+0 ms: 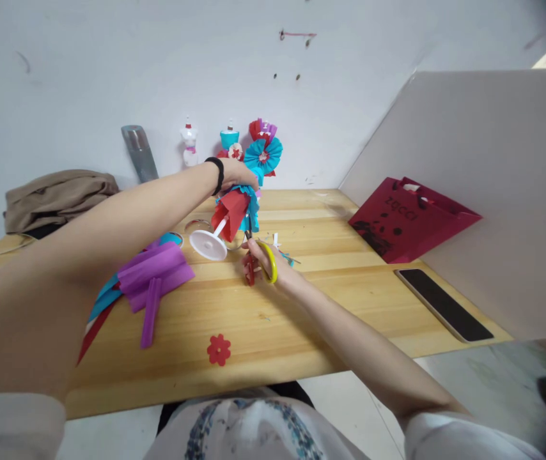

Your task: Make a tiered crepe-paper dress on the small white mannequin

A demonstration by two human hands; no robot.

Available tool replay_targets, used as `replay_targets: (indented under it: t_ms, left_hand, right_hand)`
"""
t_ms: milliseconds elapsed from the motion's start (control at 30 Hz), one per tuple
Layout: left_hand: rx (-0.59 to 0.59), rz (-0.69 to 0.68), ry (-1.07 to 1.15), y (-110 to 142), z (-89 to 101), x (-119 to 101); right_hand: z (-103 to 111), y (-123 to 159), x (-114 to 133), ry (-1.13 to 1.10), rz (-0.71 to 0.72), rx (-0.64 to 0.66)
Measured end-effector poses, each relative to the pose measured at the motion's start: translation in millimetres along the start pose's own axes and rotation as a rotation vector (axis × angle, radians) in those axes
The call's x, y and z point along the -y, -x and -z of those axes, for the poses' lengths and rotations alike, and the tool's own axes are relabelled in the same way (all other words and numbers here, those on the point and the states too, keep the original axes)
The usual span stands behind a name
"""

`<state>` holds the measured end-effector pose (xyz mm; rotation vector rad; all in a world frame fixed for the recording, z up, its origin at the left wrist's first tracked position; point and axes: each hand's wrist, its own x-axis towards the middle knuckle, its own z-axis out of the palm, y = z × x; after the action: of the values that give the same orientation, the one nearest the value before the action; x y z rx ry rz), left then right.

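Observation:
My left hand, a dark band round its wrist, is closed round a small dress form wearing a red and blue crepe-paper skirt. The form is tilted, its white round base towards me. Scissors with yellow and red handles are in my right hand, the blades up against the skirt's blue lower edge. Whether the blades are parted is too small to tell. My left hand hides the form's upper part. Behind it stand a white dress form and others with blue and red paper flowers.
Purple crepe paper lies on the wooden table at left, with a red paper flower near the front edge. A red paper bag and a phone are on the right. At back left are brown cloth and a grey bottle.

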<state>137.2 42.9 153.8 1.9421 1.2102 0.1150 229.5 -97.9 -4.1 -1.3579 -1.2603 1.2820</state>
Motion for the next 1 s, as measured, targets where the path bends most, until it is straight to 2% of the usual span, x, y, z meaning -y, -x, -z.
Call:
replay_targets:
  t_ms: [100,167,600,1000]
  left_hand:
    - [-0.037,0.08,0.028,2,-3.2,-1]
    - [-0.05,0.087,0.033,5,-5.3,-2]
    - [-0.092,0.066,0.043,9,-13.3,-7]
    - [-0.058,0.104,0.09,8,-16.3,-8]
  right_hand:
    - [2,-3,-5,-0.002,-0.005,-0.019]
    - [3,-4,-7,0.003,-0.004,-0.023]
    - [2,-7,-8,0.036,-0.014,-0.07]
    - [4,-3,-10,0.043,0.011,-0.094]
